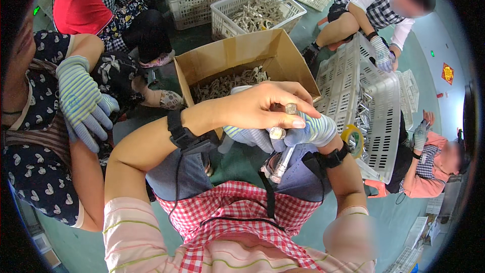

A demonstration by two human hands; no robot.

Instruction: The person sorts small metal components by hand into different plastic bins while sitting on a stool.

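Metal pc point(277, 133) in L hand point(268, 105), red/yel diamond sign point(447, 73) bkgd

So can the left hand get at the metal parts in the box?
Likely yes: the box is open and the metal parts lie ahead of the left hand, though it looks busy with a metal piece.

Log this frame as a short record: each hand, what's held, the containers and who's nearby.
Left hand: bare, fingers around a short metal piece
Right hand: in a striped glove, beside the left; its grip is partly hidden
Below the hands: a silver rod, over the lap
Ahead: open cardboard box with metal parts
Right: white crate holding silver parts
Nearby person: at left, dark patterned top, striped glove
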